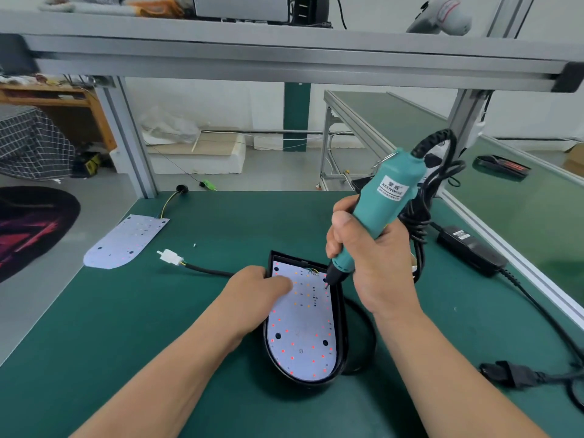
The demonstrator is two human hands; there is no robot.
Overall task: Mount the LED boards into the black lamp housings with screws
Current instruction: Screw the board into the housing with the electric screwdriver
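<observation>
Fingers (338, 235) of the right hand (376, 267) wrap the teal screwdriver (379, 203) labelled KEENWISE, tip on the LED board (303, 330) seated in the one black housing (340, 327), lower centre; the left hand (256, 295) presses that board with straight fingers. A second board (126, 241) lies loose at mid-left, near the table's (142, 358) far edge.

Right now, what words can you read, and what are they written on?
"KEENWISE": white label on the teal electric screwdriver, gripped by the right hand.
Chinese characters above it and the small line below: too blurred to read.
Sticker on the black power adapter: too small to read.
Tiny print on the LED board: unreadable.
</observation>
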